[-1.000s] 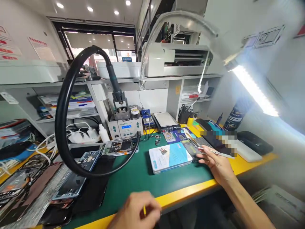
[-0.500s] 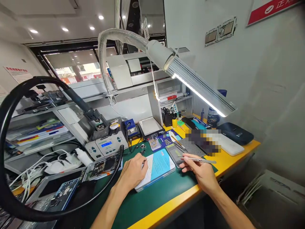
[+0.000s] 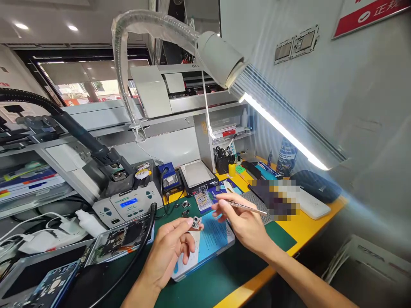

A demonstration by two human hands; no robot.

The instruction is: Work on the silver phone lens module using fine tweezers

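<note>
My left hand [image 3: 168,246] pinches a small metal-framed part that looks like a phone camera module [image 3: 195,222] between thumb and fingers. The part is raised over a white and light-blue box [image 3: 220,241] lying on the green mat [image 3: 221,273]. Slim metal tweezers [image 3: 250,208] are gripped in my right hand [image 3: 247,226]. Their tips point left, above the box's far edge, and are partly hidden by the fingers; I see them apart from the module. Just behind my left hand, similar small modules [image 3: 185,204] lie on the mat.
At left stand a soldering station [image 3: 128,205] and an opened device [image 3: 118,239], with a black hose [image 3: 141,244] curving in front. A bright lamp [image 3: 282,128] hangs overhead. Behind the box sit a flat white-topped plate [image 3: 197,173], a yellow bottle [image 3: 231,167] and a pen holder [image 3: 222,161].
My left hand has risen off the box and turned, now showing the module in its fingers. My right hand has moved left with the tweezers, nearer the left hand. The view has shifted closer.
</note>
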